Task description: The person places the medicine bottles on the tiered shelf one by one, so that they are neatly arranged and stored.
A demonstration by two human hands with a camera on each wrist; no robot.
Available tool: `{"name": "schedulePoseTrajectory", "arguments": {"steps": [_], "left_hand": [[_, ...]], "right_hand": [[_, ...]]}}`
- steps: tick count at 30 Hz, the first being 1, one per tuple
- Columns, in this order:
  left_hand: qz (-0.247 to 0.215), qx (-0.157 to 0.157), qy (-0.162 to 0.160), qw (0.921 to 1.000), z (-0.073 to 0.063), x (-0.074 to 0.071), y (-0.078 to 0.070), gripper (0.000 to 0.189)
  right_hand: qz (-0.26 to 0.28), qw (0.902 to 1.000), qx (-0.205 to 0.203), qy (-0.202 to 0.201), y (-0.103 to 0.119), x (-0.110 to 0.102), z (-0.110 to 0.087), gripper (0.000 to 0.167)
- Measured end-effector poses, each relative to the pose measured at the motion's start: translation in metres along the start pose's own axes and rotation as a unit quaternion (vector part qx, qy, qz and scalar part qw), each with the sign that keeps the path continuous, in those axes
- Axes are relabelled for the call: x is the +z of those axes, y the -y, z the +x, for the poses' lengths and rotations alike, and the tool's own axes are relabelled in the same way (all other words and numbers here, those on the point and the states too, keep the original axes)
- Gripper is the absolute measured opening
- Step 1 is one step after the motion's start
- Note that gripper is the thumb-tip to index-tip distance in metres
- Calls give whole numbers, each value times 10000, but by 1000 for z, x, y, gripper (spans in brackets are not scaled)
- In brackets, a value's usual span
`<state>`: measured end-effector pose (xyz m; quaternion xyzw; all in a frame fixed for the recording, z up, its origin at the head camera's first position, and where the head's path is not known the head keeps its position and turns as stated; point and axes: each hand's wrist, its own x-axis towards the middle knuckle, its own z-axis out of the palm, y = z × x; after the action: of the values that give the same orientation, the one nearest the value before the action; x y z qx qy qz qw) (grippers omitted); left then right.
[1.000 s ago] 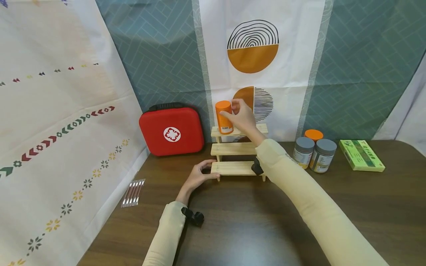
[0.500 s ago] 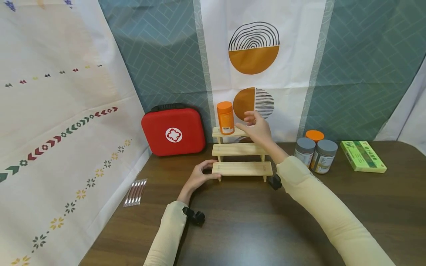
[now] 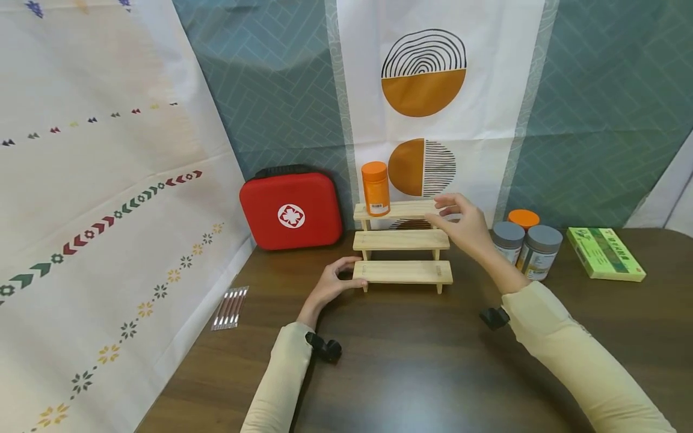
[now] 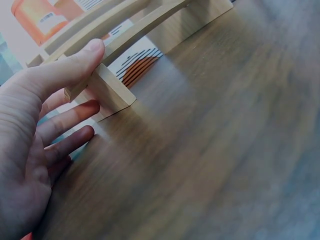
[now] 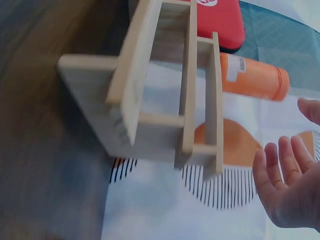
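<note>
Red case [image 3: 303,198] and grey-lidded jars [image 3: 538,255] flank wooden stand [image 3: 400,240], pinched by left hand [image 3: 331,284]; orange bottle [image 3: 376,189] stands left of empty, loosely spread right hand [image 3: 468,230].

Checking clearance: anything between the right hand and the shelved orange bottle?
No object: the head view shows only bare top shelf between the right hand and the orange bottle.

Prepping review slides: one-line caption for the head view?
Left hand holding a wooden stand, orange bottle upright on its top step, right hand empty nearby.
</note>
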<state>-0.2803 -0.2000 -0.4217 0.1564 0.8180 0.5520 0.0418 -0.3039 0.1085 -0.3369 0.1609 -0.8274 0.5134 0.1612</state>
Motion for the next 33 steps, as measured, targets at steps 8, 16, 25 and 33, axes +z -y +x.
{"name": "schedulePoseTrajectory", "arguments": {"steps": [8, 16, 25, 33], "left_hand": [[-24, 8, -23, 10000, -1, 0, 1, 59], [37, 47, -7, 10000, 0, 0, 2, 58], [-18, 41, 21, 10000, 1, 2, 3, 59], [-76, 60, -16, 10000, 1, 3, 3, 58]], "right_hand": [[-173, 9996, 126, -172, -8, -38, -28, 45], [-569, 9968, 165, -532, -18, -81, -42, 45], [-435, 9979, 275, -394, -37, -120, -42, 43], [-856, 9937, 720, 97, -54, -146, -42, 54]]}}
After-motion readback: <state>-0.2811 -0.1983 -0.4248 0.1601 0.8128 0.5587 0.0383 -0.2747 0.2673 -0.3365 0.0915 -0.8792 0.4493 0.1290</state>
